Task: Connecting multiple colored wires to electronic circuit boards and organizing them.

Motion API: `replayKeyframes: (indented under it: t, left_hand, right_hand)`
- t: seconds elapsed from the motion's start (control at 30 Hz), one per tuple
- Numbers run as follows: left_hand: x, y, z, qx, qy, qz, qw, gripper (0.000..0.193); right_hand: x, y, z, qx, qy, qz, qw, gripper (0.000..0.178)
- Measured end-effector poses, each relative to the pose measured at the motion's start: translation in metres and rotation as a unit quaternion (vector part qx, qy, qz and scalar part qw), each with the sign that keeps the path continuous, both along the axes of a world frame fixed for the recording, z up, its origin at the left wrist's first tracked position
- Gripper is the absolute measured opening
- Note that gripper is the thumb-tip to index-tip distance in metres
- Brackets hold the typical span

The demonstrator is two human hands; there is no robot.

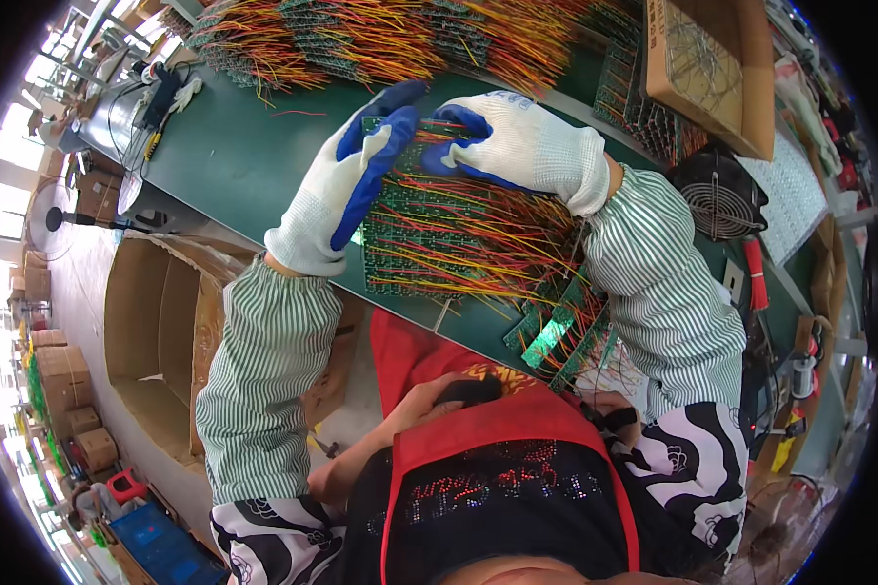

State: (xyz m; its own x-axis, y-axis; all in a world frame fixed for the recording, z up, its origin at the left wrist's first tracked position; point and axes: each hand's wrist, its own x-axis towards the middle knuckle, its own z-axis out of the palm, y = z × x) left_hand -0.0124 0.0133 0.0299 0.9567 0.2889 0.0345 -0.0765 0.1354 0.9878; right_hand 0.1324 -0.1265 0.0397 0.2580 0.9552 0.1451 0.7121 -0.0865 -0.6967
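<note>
My left hand [337, 185], in a white glove with a blue palm, is closed at the left edge of a green wired circuit board [373, 125]. From the other side my right hand [517, 141], gloved the same way, curls its thumb and fingers round the board's wired end. Much of this board is hidden by the gloves. Just below both hands, rows of green circuit boards [400, 244] lie on the table, their red and yellow wires [498, 239] trailing right. A few loose boards [551, 336] lie near the front edge, close to my right sleeve.
Thick stacks of wired boards [361, 44] line the back of the green table [224, 127]. An open cardboard box [759, 88] and a small black fan [722, 195] stand at the right. Below the table's left edge is a large open carton [156, 341]; a standing fan [54, 219] is beyond it.
</note>
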Motion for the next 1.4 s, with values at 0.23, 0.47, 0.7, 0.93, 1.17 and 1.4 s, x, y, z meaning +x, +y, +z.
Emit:
replayKeyframes:
  t: [0.23, 0.47, 0.7, 0.93, 1.17, 1.4]
  left_hand:
    - [-0.036, 0.002, 0.000, 0.027, 0.010, 0.025, 0.999, 0.041]
    - [-0.052, -0.007, -0.002, 0.058, 0.021, 0.033, 0.998, 0.040]
    - [-0.052, -0.025, 0.016, 0.071, 0.010, -0.001, 0.997, 0.041]
    - [-0.059, -0.014, 0.005, 0.055, 0.004, 0.010, 0.998, 0.040]
    - [-0.055, -0.030, 0.015, 0.040, 0.009, 0.009, 0.999, 0.040]
    - [-0.048, -0.021, 0.001, -0.073, -0.008, 0.005, 0.997, 0.036]
  right_hand:
    - [-0.035, 0.013, -0.008, 0.019, -0.009, 0.014, 1.000, 0.040]
    - [-0.050, 0.010, -0.013, -0.029, -0.029, 0.023, 0.999, 0.035]
    - [-0.053, -0.021, 0.011, -0.050, -0.039, -0.009, 0.998, 0.038]
    - [-0.057, -0.005, -0.003, -0.037, -0.048, 0.019, 0.998, 0.041]
    - [-0.058, -0.024, 0.009, -0.023, -0.027, 0.002, 0.999, 0.039]
    - [-0.057, -0.021, 0.005, -0.017, 0.007, -0.016, 1.000, 0.036]
